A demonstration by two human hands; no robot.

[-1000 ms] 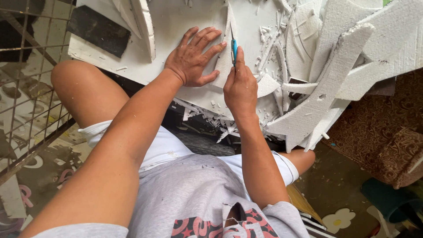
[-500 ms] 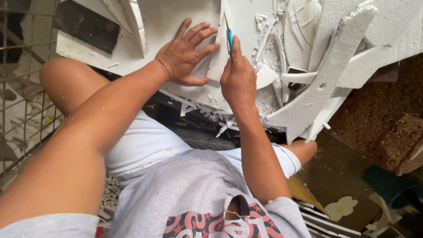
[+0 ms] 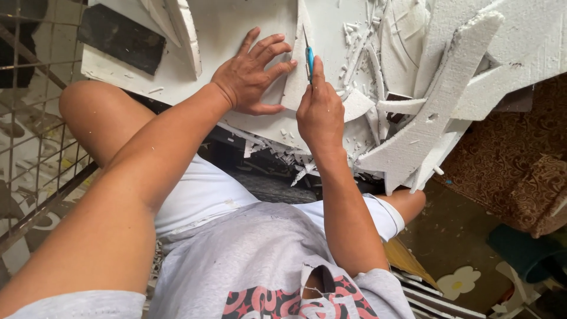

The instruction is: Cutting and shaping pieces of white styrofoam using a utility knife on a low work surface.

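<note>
On the flat white foam sheet [image 3: 236, 29], the blue-handled craft knife [image 3: 310, 59], clenched in the right hand [image 3: 320, 112], has been drawn nearer, lengthening the cut, with the left hand [image 3: 251, 74] kept splayed flat.

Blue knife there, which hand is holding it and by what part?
The right hand grips the blue knife by its handle, forefinger along the top. The left hand holds nothing; it presses flat on the white foam sheet.
</note>
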